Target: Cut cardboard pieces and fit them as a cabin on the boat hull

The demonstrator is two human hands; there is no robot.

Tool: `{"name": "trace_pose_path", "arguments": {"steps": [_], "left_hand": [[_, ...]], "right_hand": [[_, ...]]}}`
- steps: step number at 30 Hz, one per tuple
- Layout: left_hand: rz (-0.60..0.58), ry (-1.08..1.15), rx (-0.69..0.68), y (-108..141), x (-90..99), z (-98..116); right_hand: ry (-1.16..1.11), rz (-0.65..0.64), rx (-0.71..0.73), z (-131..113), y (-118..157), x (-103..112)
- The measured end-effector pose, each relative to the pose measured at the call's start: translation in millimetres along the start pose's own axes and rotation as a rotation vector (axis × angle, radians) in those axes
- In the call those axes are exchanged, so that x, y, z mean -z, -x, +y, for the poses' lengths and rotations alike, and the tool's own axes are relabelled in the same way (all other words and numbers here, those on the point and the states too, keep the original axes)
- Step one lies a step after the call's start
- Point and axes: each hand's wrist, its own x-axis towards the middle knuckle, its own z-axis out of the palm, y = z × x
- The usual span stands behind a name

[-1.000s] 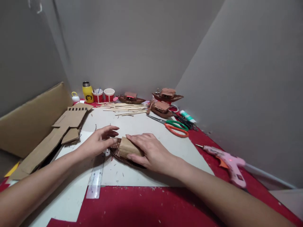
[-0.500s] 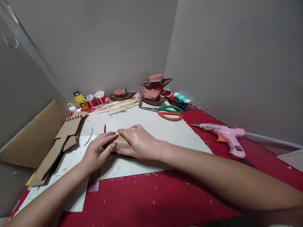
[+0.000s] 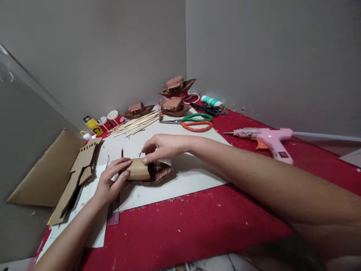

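Head view: boat [image 3: 162, 173] center-left on paper [image 3: 175, 188], tan cover [image 3: 138, 170] on top. Left hand [image 3: 112, 180] at boat's 9 o'clock, thumb and fingers parted, tips on cover. Right hand [image 3: 160, 146] at 12, fingers curled, thumb at cover's far edge; can't tell if pinching. Scissors [image 3: 196, 122] toward 1, glue gun [image 3: 266, 138] between 2 and 3.

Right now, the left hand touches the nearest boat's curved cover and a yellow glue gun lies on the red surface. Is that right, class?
No: the head view shows the glue gun is pink, not yellow. The left hand touches the cover.
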Motion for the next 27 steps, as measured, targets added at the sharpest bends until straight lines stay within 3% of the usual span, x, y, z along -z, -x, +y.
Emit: {"name": "trace_pose_path", "arguments": {"steps": [3, 8, 21, 27], "left_hand": [[-0.006, -0.011, 0.008, 0, 0.0, 1], [-0.009, -0.016, 0.01, 1, -0.8, 1], [-0.019, 0.001, -0.045, 2, -4.8, -1], [-0.016, 0.033, -0.097, 4, -5.2, -5]], "right_hand": [[0.095, -0.048, 0.011, -8, 2, -5], [0.271, -0.021, -0.051, -20, 5, -11], [0.27, -0.023, -0.034, -18, 5, -13], [0.132, -0.116, 0.048, -7, 6, 3]]}}
